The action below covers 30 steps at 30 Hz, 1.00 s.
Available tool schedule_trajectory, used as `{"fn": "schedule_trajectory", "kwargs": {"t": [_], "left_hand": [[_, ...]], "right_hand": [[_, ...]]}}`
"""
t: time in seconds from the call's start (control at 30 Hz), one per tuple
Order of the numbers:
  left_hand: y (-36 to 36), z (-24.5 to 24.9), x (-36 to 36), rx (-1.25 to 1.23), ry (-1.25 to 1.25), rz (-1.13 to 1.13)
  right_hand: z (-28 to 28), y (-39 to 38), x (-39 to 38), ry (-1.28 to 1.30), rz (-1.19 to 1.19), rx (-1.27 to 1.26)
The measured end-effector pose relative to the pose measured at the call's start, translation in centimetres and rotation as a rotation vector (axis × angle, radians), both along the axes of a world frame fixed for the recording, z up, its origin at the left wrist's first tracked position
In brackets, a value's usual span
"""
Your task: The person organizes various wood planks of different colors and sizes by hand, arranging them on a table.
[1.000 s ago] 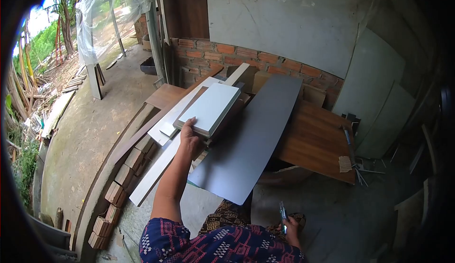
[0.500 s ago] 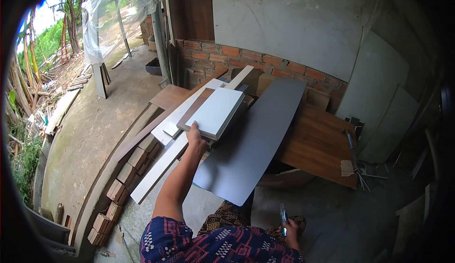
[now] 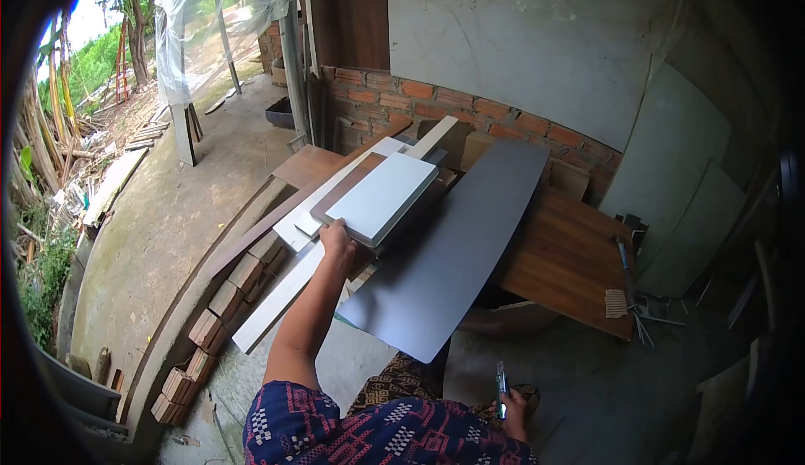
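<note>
My left hand [image 3: 338, 241] grips the near edge of a pale rectangular board [image 3: 383, 194], which lies over other boards on a pile. Beneath it a brown board and long white strips [image 3: 281, 294] stick out. To the right of the pile a long grey sheet [image 3: 449, 251] slants toward me. Low at the right, my right hand [image 3: 514, 413] is closed around a slim tool [image 3: 501, 385] that points upward; its exact kind is hard to make out.
A brown wooden panel [image 3: 562, 264] lies at the right, with a hammer [image 3: 622, 259] at its edge. Stacked bricks [image 3: 205, 331] line the low curb at left. A brick wall [image 3: 360, 88] stands behind, below a large grey panel [image 3: 511, 37].
The view has shifted slightly, so the surroundings sit a little further right. The pale board and my left hand have moved slightly against the pile. My right hand still holds the tool.
</note>
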<state>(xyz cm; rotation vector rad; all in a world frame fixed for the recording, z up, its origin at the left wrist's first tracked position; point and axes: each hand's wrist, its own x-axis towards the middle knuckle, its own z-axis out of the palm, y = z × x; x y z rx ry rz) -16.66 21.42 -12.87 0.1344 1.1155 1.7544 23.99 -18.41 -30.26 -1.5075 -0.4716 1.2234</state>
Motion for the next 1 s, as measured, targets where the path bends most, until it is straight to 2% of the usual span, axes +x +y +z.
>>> {"fn": "schedule_trajectory", "kwargs": {"t": [0.03, 0.17, 0.3, 0.4, 0.53, 0.57, 0.67, 0.77, 0.87, 1.0], "left_hand": [[0.3, -0.1, -0.2, 0.007, -0.014, 0.025], [1.3, -1.6, -2.4, -0.153, 0.36, -0.041], [-0.3, 0.4, -3.5, -0.138, 0.524, -0.272], [-1.1, 2.3, -3.8, -0.23, 0.691, -0.332], [-1.3, 2.9, -4.1, -0.263, 1.093, -0.145], [-1.5, 3.4, -4.3, -0.354, 1.069, -0.274], [1.1, 0.0, -6.1, -0.356, 1.265, -0.326], [0.6, 0.4, -5.7, -0.393, 1.521, -0.271], [-3.6, 7.5, -3.0, -0.488, 1.24, -0.488], [-2.3, 5.6, -3.5, -0.514, 1.515, -0.437]], "right_hand": [[0.2, -0.1, -0.1, -0.006, 0.003, -0.007], [-0.6, -0.4, 0.4, -0.009, 0.018, -0.004], [1.0, -0.2, -0.2, -0.006, 0.016, -0.029], [1.5, -0.2, -0.6, -0.001, 0.01, -0.035], [1.0, -0.4, -0.2, 0.001, 0.014, 0.002], [0.9, -0.4, -0.2, 0.002, 0.013, -0.007], [1.1, -0.3, -0.2, 0.004, 0.006, -0.032], [1.1, -0.2, -0.2, 0.008, 0.011, -0.027], [-0.4, -0.5, 0.2, 0.011, 0.024, 0.025], [0.2, -0.2, -0.1, 0.008, 0.017, 0.007]]}}
